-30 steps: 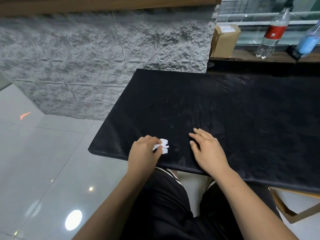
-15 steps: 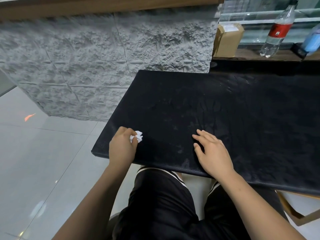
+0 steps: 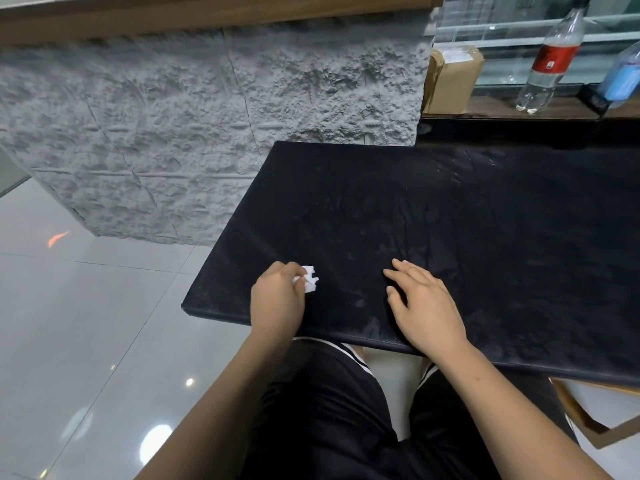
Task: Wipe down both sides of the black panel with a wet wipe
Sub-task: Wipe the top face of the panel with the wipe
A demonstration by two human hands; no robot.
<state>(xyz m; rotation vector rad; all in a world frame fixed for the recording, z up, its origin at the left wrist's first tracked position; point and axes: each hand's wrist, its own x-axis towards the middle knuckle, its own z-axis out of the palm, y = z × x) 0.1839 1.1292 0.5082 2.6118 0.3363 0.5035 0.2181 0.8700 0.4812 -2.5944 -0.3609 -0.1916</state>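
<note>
1. One face of the black panel (image 3: pixel 467 220) shows. It lies flat across the person's lap, its far edge near the rough grey stone wall (image 3: pixel 207 116), and pale streaks and smudges mark its middle.
2. Pressed onto that face, close to the near-left corner, is the wet wipe (image 3: pixel 309 281), crumpled into a small white wad.
3. The left hand (image 3: pixel 277 303) has its fingers (image 3: pixel 289 269) curled round the wipe, clamping it against the panel.
4. The right hand (image 3: pixel 427 306) lies flat by the near edge, fingers (image 3: pixel 404 267) straight and slightly apart, holding nothing. It seems to steady the panel.
5. My judgement is that the step in hand is wiping the upper face, and the underside is not yet reachable.
6. The next move calls for strokes from this corner over the far and right areas, perhaps with the wad opened out. After that, both hands are needed to turn the panel over.
7. Beyond, a counter (image 3: pixel 498 111) carries a cardboard box (image 3: pixel 453 77) and a red-labelled bottle (image 3: pixel 550 64).
</note>
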